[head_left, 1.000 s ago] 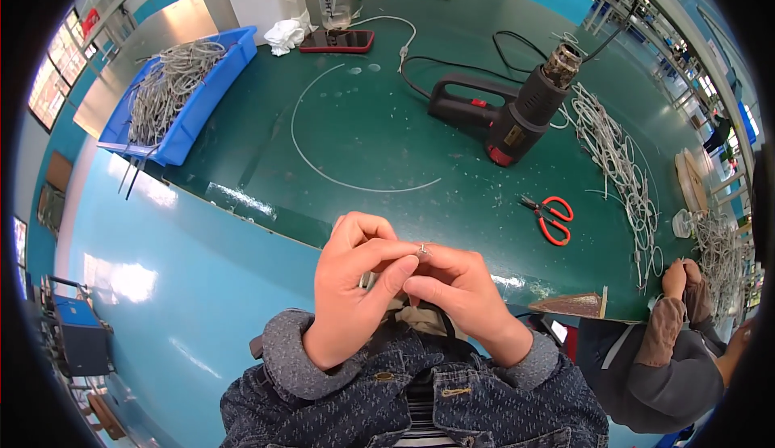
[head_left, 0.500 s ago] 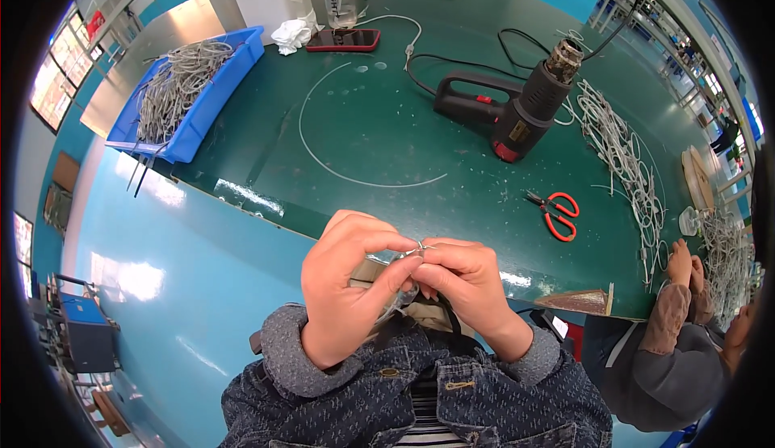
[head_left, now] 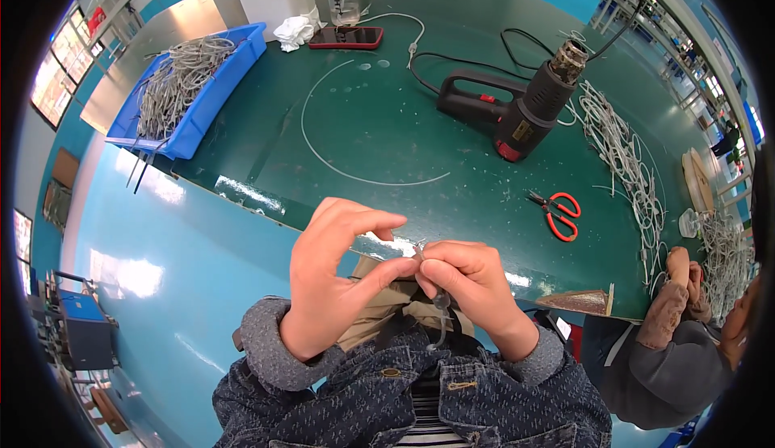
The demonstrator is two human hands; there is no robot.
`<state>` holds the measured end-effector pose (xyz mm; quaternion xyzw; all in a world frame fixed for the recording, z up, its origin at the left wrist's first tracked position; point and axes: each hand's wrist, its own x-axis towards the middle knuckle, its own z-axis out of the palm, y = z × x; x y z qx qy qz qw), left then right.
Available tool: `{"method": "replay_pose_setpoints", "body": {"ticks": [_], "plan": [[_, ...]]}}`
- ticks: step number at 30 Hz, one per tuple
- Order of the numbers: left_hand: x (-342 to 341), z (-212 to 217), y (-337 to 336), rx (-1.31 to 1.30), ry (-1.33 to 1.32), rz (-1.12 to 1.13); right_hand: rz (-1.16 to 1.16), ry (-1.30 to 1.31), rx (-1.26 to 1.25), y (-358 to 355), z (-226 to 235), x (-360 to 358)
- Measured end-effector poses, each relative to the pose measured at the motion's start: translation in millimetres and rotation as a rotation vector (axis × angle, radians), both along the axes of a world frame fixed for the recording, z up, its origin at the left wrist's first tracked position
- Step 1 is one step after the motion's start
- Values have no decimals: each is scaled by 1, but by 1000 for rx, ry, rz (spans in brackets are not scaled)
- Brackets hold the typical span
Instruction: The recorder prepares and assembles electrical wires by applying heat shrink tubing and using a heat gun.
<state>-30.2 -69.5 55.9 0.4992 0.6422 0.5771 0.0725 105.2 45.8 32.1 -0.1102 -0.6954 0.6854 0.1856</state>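
My two hands meet over my lap, just short of the green table's near edge [head_left: 323, 220]. A thin grey cable [head_left: 440, 307] is pinched between the fingertips of my right hand [head_left: 468, 282], and its dark end hangs down toward my denim jacket. My left hand [head_left: 331, 278] pinches the cable's upper tip with thumb and index finger, the other fingers spread above. A long thin white wire [head_left: 323, 153] lies in a curve on the table beyond my hands.
A black heat gun [head_left: 517, 105] with its cord lies on the table, with red scissors [head_left: 557, 212] near it. Piles of grey cables [head_left: 626, 157] run down the right side. At the left stands a blue bin [head_left: 206, 109] of cables. Another person's hands [head_left: 678, 274] work at the lower right.
My left hand's fingers have spread open above the pinch, and both hands have shifted slightly lower and right. The cable's end now hangs below my right hand.
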Motion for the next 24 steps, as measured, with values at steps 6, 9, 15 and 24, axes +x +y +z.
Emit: {"method": "replay_pose_setpoints", "body": {"ticks": [6,9,15,24], "plan": [[-12,6,2,-81,231,-49,107,-45,-173,2,-2,-1],[-17,8,5,-75,288,-76,128,-57,-193,3,-1,-1],[-18,9,7,-8,331,-136,136,-76,-202,3,-2,0],[-16,2,6,-1,275,-62,57,-77,-143,-1,4,-1]]}}
